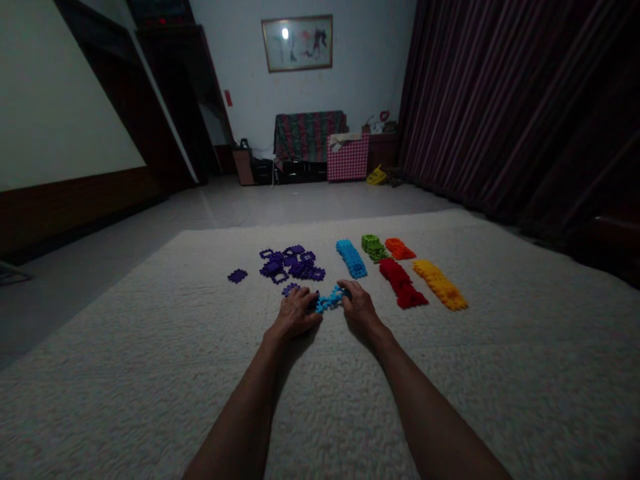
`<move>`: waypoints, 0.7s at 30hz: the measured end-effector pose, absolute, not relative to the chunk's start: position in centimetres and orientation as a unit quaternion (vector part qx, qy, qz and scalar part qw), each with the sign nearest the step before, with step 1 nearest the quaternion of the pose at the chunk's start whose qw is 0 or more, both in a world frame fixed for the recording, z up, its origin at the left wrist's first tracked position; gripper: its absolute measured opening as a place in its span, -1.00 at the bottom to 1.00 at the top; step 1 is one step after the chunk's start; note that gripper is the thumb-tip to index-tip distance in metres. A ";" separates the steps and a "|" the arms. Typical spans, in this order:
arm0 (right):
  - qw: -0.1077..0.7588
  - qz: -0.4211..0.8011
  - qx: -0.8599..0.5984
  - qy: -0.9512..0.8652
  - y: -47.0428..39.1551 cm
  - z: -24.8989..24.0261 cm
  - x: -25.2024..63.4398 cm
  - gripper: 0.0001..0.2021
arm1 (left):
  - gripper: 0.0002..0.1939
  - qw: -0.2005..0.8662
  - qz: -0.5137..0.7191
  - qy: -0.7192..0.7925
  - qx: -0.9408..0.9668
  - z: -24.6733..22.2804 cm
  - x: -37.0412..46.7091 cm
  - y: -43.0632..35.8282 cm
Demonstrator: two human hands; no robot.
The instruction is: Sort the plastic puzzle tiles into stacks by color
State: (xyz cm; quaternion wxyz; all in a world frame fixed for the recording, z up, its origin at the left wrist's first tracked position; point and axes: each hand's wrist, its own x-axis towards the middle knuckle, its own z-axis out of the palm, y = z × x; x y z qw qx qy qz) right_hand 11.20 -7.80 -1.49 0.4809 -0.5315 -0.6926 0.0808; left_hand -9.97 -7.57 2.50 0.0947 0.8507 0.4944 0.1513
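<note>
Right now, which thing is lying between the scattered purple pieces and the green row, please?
A light-blue row lies between the purple pieces and the green row, as the head view shows.

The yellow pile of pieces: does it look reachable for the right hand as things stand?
Probably yes. The red pile lies between the right hand and the yellow pile, but the mat on its near side looks free. The hand is at light-blue pieces, which it would leave first.

Pale mat [165, 373], scattered purple pieces [302, 269], coloured rows [401, 285]
</note>
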 end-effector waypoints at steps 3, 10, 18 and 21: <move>0.461 0.034 -0.591 -0.661 -7.5 -1.7 12.5 -0.52 | -0.57 0.082 0.187 0.510 0.835 1.8 -9.5 -7.3; 0.372 0.020 -0.683 -0.628 -8.4 -0.5 12.7 -0.50 | -0.69 0.107 0.331 0.520 0.780 1.4 -9.4 -6.3; 0.271 -0.005 -0.760 -0.590 -10.0 1.4 9.4 -0.53 | -0.72 0.136 0.407 0.663 0.614 2.0 -11.3 -4.9; 0.250 -0.001 -0.767 -0.591 -10.1 1.7 9.3 -0.65 | -0.69 0.146 0.422 0.673 0.590 1.7 -11.6 -4.6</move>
